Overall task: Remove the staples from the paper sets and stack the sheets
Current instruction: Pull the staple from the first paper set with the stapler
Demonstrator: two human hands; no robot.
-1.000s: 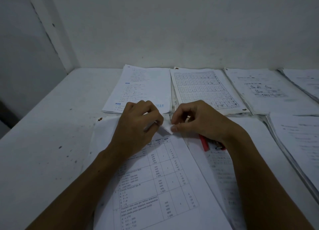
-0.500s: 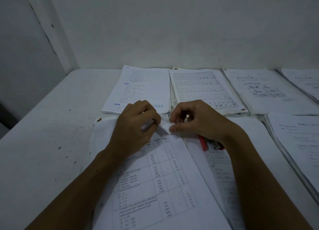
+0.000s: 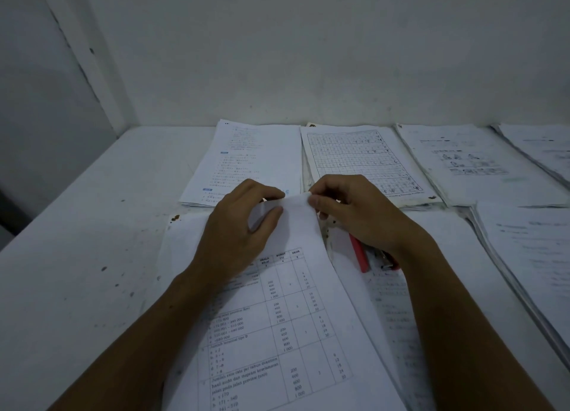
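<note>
While both hands work at the top corner of the paper set [image 3: 287,318] in front of me, I judge the task to be mid-way at best. My left hand [image 3: 237,228] curls over the corner and seems to grip a thin metal tool, only a glint of which shows, so I cannot tell what it is. My right hand [image 3: 354,213] pinches the lifted corner of the top sheet between thumb and fingertips. The set lies on the tabletop [image 3: 77,272], printed table facing up, its corner raised off the sheets below. Whether the staple is out yet, I cannot tell; the fingers hide it. A red stapler [image 3: 359,253] lies just beside my right wrist, on more paper. Along the far edge sit at least 4 stacks [image 3: 364,157] of sheets, which may be finished work, and further piles [image 3: 530,256] lie to the right, so plenty seems left.
</note>
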